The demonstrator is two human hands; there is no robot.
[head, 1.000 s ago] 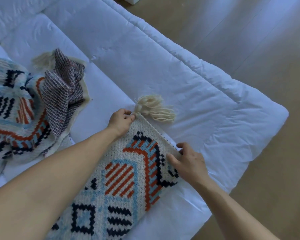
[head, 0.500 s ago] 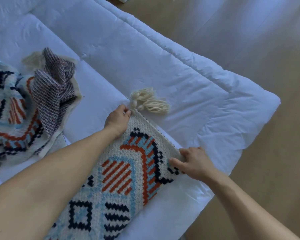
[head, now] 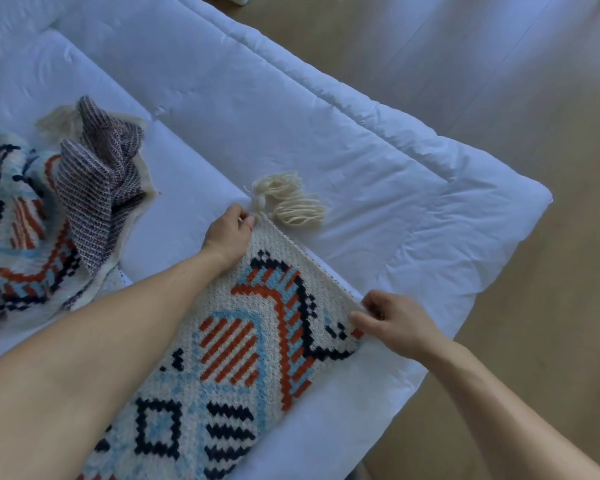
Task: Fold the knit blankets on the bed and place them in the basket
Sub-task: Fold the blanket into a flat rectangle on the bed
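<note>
head | left hand point(head: 227, 233) pinches blanket point(head: 243, 358) corner | right hand point(head: 392, 320) pinches its edge, near bed point(head: 378, 188) corner

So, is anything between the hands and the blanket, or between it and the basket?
Nothing visible: the left hand and right hand hold the knit blanket by its far edge. The basket is out of view.

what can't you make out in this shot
Head view:
- Basket: nowhere in frame.
- Folded knit blanket: near end cut off by the bottom edge, left side hidden under the left forearm.
- Crumpled knit blanket: runs off the left edge.
- Right hand: fingertips curl out of sight at the blanket's edge.
</note>
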